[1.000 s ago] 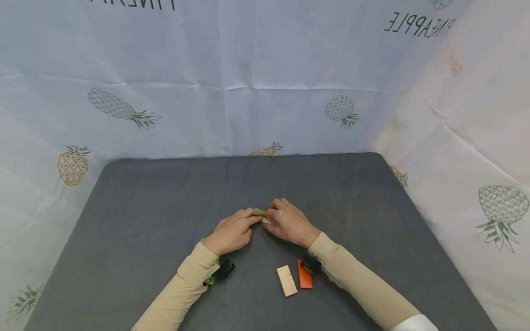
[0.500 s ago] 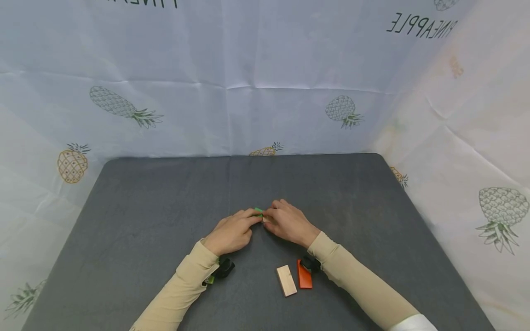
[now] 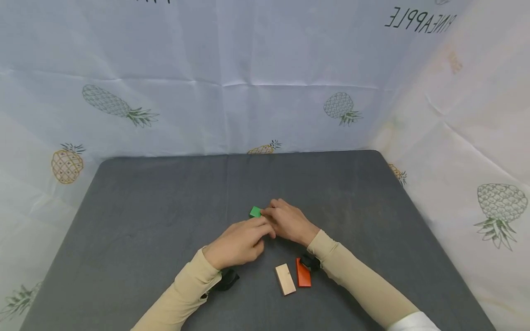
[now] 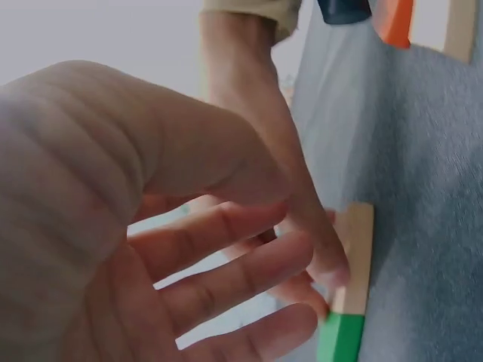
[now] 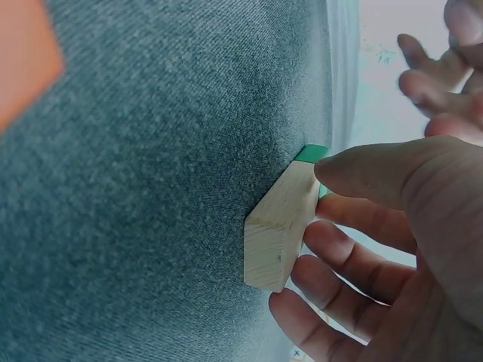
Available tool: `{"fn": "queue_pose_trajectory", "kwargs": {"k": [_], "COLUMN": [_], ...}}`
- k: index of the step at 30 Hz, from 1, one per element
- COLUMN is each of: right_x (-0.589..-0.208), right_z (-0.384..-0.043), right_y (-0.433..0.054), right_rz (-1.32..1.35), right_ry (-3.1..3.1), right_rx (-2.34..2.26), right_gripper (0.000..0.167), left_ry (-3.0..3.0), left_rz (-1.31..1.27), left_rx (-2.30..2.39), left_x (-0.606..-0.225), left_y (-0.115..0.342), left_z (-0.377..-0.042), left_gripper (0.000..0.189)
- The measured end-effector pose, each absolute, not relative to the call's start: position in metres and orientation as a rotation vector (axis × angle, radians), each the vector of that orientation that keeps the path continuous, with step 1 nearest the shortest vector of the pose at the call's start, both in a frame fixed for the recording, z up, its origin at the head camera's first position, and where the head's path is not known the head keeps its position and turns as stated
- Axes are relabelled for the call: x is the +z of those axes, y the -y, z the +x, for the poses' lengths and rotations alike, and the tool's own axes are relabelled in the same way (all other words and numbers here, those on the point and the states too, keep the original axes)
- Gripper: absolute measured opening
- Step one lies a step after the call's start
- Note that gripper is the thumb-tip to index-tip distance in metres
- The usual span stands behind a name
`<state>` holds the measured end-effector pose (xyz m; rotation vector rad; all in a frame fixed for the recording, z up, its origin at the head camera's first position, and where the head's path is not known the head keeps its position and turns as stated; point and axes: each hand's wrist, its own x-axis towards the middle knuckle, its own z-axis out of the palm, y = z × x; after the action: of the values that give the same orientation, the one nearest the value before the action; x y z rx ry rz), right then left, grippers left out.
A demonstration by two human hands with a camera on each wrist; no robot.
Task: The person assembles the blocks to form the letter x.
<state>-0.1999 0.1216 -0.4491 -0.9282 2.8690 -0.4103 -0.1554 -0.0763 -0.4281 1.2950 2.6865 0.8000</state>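
Note:
My right hand (image 3: 291,223) holds a plain wooden block (image 5: 283,219) lying on the dark table, thumb on one side and fingers along the other. A green block (image 3: 255,212) lies end to end with it, as the left wrist view shows at the seam between the wood and the green end (image 4: 343,335). My left hand (image 3: 238,242) hovers just nearer to me than the pair, fingers spread and loosely bent, with nothing in it. In the head view the hands hide the wooden block.
Nearer to me lie a second wooden block (image 3: 285,279) and an orange-red block (image 3: 303,274), side by side. The camera on the right wrist overlaps the orange-red one. A white curtain (image 3: 207,110) with pineapple prints hangs behind the table (image 3: 165,193).
My left hand has let go of the green block and drawn back toward me and slightly right, so more of the green block shows. The right hand stays where it was.

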Motion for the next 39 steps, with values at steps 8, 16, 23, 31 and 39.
{"fn": "queue_pose_trajectory", "kwargs": {"k": [8, 16, 23, 31, 39], "right_x": [-0.446, -0.447, -0.447, -0.446, -0.448], "right_z": [-0.201, -0.201, -0.201, -0.201, -0.201], "right_y": [-0.121, -0.12, -0.12, -0.121, -0.122], "right_rz": [-0.889, -0.91, -0.946, -0.947, -0.961], "right_ry": [-2.843, -2.867, -2.889, -2.882, -2.88], "right_rx": [-0.448, -0.426, -0.383, -0.374, -0.343], "right_gripper": [0.031, 0.032, 0.031, 0.03, 0.031], "left_ry": [-2.588, -2.546, -2.5, -2.461, -2.45], "left_rz": [1.419, 1.533, 1.62, 1.661, 1.682], "left_rx": [0.739, 0.746, 0.59, 0.47, 0.44], "left_x": [-0.429, -0.433, -0.437, -0.445, -0.449], "left_y": [0.065, 0.055, 0.045, 0.037, 0.036], "left_z": [-0.144, -0.133, -0.123, -0.116, -0.114], "left_gripper": [0.027, 0.027, 0.029, 0.038, 0.04]}}
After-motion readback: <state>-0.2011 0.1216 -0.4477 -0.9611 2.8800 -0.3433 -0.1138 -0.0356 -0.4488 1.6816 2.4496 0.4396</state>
